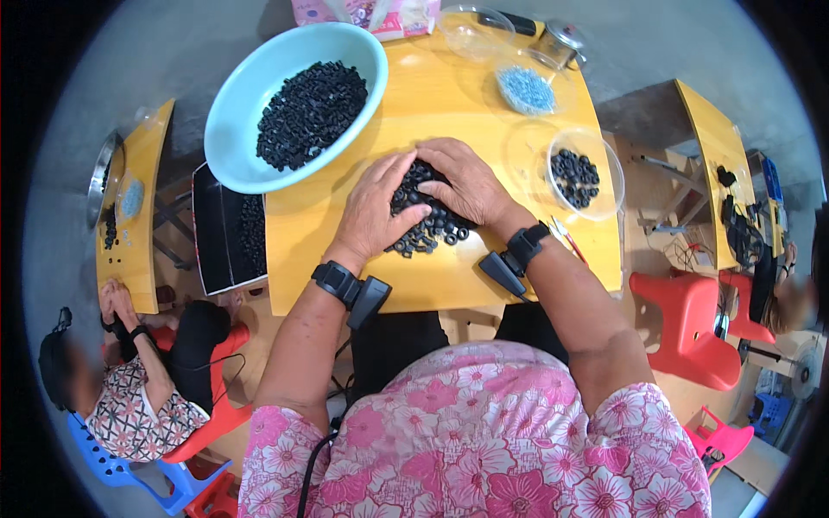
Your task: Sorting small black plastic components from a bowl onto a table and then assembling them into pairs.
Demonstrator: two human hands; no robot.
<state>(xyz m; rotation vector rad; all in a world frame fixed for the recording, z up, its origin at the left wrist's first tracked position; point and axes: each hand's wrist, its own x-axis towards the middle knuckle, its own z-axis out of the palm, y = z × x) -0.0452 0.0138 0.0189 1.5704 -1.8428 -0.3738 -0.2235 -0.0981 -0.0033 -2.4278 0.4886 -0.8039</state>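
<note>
On the yellow table a pile of small black ring-shaped parts lies between my two hands. Cupped along its left side is my left hand, fingers extended and thumb apart, resting over the parts. My right hand curves round the far right side with its fingers stretched toward the left fingertips and its thumb over the pile. Both hands touch the parts, and neither grips any one piece. Some of the pile is hidden under the palms and fingers.
A large light-blue basin of black pieces stands at the far left. To the right are a clear tub of black rings, a bowl of small blue pieces, a metal pot and a red pen-like stick. Another person sits at left.
</note>
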